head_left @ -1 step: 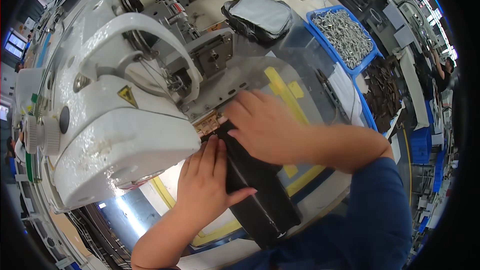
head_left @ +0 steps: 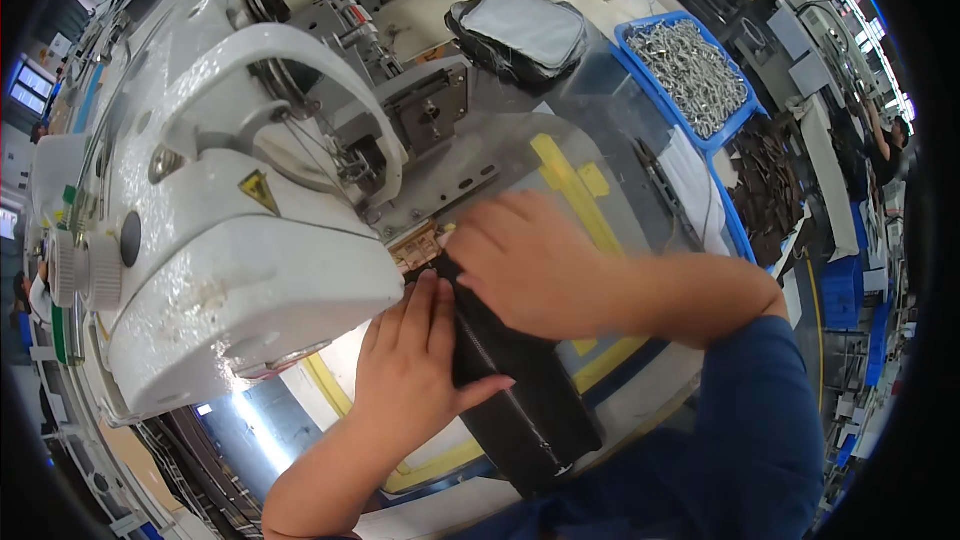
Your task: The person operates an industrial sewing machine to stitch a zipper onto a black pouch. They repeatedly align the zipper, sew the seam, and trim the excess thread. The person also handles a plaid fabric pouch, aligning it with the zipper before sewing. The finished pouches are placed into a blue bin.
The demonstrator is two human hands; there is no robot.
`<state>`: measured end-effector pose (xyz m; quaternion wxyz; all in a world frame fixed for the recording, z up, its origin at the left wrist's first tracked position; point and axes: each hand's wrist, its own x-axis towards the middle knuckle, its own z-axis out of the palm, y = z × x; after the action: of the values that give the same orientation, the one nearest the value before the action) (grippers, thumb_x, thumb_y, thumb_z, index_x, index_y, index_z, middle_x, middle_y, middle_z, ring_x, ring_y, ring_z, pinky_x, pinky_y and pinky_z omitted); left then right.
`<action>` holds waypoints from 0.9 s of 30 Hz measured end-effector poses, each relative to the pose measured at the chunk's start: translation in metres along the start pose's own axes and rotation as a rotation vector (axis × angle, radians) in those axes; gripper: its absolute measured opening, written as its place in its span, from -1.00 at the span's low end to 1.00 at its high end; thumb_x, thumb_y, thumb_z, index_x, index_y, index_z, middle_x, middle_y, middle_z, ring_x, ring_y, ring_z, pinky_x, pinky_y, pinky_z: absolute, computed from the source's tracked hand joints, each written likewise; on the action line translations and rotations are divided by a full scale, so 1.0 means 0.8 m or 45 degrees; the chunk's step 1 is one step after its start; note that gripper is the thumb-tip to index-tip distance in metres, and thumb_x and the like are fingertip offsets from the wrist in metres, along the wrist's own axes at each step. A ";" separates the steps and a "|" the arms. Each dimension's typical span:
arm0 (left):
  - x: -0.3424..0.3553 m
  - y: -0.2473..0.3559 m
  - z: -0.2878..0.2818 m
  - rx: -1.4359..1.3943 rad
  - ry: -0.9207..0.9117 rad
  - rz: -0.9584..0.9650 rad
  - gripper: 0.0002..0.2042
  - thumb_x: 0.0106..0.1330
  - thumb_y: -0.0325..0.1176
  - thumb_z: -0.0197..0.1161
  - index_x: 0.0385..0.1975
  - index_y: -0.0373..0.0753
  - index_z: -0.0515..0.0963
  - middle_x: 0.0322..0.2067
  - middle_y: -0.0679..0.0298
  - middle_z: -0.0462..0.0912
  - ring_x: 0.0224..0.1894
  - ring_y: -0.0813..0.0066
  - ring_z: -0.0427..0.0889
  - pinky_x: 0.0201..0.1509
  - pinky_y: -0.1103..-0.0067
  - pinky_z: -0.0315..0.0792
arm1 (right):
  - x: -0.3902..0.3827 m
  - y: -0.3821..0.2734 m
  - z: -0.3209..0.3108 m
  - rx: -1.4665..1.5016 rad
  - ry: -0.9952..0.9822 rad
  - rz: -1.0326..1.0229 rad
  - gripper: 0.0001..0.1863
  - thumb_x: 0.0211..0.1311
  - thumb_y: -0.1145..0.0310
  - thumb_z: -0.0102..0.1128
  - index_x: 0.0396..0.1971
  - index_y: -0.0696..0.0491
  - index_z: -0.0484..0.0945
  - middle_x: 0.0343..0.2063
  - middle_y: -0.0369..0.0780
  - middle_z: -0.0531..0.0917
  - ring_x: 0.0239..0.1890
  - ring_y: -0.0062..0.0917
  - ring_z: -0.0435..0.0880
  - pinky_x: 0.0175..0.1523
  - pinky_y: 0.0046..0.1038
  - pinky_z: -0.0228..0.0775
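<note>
A black fabric piece with a zipper (head_left: 507, 380) lies slanting under the white sewing machine head (head_left: 250, 280), its far end at the copper-coloured clamp (head_left: 415, 248). My left hand (head_left: 410, 365) rests flat on its left side, fingers stretched toward the clamp and thumb out across the zipper. Over the far end of the fabric, beside the clamp, is my right hand (head_left: 530, 265), its fingers bent and slightly blurred. The fingertips close together right by the clamp; what they pinch is too small to make out. The machine head hides the needle area.
A blue tray of silvery metal parts (head_left: 690, 75) stands at the back right, with dark brown strips (head_left: 768, 185) nearer. Tweezers (head_left: 665, 180) lie beside a white cloth (head_left: 695, 190). Behind the work plate sits a plastic-wrapped bundle (head_left: 520, 30). Yellow tape (head_left: 575, 185) marks the plate.
My right hand has shifted slightly, its fingers curling and its thumb no longer showing apart. My left hand and the fabric stay in place.
</note>
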<state>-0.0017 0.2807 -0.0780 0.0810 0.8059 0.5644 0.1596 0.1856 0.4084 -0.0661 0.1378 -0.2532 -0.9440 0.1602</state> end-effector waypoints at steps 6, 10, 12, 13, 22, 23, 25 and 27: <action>-0.003 0.002 0.003 -0.004 -0.028 -0.051 0.02 -0.03 0.27 0.56 0.25 -0.53 0.49 0.31 -0.25 0.45 0.14 -0.04 0.59 0.21 0.25 0.48 | -0.019 -0.008 0.022 0.128 -0.089 -0.285 -0.53 0.26 0.16 0.38 -0.01 0.23 0.61 0.15 0.00 0.62 0.21 -0.12 0.63 0.36 -0.18 0.43; -0.003 0.003 0.002 0.031 -0.019 -0.034 0.02 -0.03 0.28 0.56 0.25 -0.52 0.49 0.31 -0.25 0.46 0.14 -0.04 0.59 0.22 0.27 0.48 | -0.019 -0.011 0.022 0.114 -0.140 -0.271 -0.51 0.30 0.15 0.35 0.02 0.27 0.60 0.17 0.03 0.61 0.24 -0.12 0.62 0.39 -0.19 0.42; -0.004 0.002 0.002 0.031 -0.022 -0.035 0.02 -0.03 0.29 0.56 0.25 -0.51 0.49 0.31 -0.25 0.46 0.15 -0.05 0.59 0.22 0.26 0.47 | -0.019 -0.012 0.021 0.098 -0.150 -0.272 -0.50 0.31 0.15 0.34 0.03 0.28 0.60 0.18 0.05 0.60 0.25 -0.12 0.62 0.39 -0.20 0.42; -0.005 0.002 0.003 0.027 -0.023 -0.034 0.02 -0.03 0.29 0.55 0.25 -0.51 0.50 0.31 -0.25 0.46 0.16 -0.05 0.59 0.23 0.26 0.47 | -0.019 -0.013 0.021 0.089 -0.149 -0.276 -0.50 0.31 0.15 0.34 0.03 0.28 0.60 0.18 0.05 0.60 0.25 -0.12 0.62 0.39 -0.20 0.43; -0.006 0.001 0.006 -0.015 -0.044 -0.053 0.08 -0.10 0.30 0.60 0.29 -0.48 0.47 0.32 -0.27 0.43 0.31 -0.24 0.47 0.40 0.09 0.36 | -0.026 -0.010 -0.015 0.184 -0.212 -0.292 -0.55 0.28 0.17 0.38 -0.04 0.26 0.59 -0.09 -0.04 0.66 0.01 -0.18 0.69 0.15 -0.23 0.52; -0.008 0.002 0.006 -0.019 -0.046 -0.054 0.08 -0.10 0.30 0.60 0.30 -0.48 0.46 0.33 -0.26 0.42 0.31 -0.25 0.46 0.40 0.10 0.35 | -0.030 -0.009 -0.027 0.219 -0.234 -0.263 -0.56 0.28 0.16 0.38 -0.07 0.24 0.60 -0.13 -0.06 0.66 -0.02 -0.18 0.69 0.12 -0.23 0.53; -0.018 -0.004 0.016 -0.001 0.013 -0.025 0.10 -0.07 0.30 0.59 0.33 -0.51 0.43 0.34 -0.26 0.41 0.32 -0.25 0.45 0.41 0.10 0.33 | -0.035 -0.008 -0.068 0.194 -0.303 -0.184 -0.57 0.35 0.10 0.34 -0.11 0.22 0.59 -0.13 -0.05 0.66 -0.02 -0.13 0.69 0.12 -0.21 0.54; -0.023 -0.007 0.019 0.020 -0.026 -0.057 0.15 -0.05 0.30 0.56 0.38 -0.55 0.36 0.36 -0.28 0.38 0.33 -0.29 0.41 0.44 0.06 0.29 | -0.041 -0.001 -0.100 0.197 -0.375 -0.066 -0.57 0.37 0.08 0.32 -0.11 0.21 0.59 -0.14 -0.05 0.66 0.00 -0.10 0.69 0.13 -0.21 0.54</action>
<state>-0.0070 0.2663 -0.0967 0.0839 0.7952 0.5828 0.1449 0.2398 0.4093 0.0012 0.0211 -0.1913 -0.9450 0.2644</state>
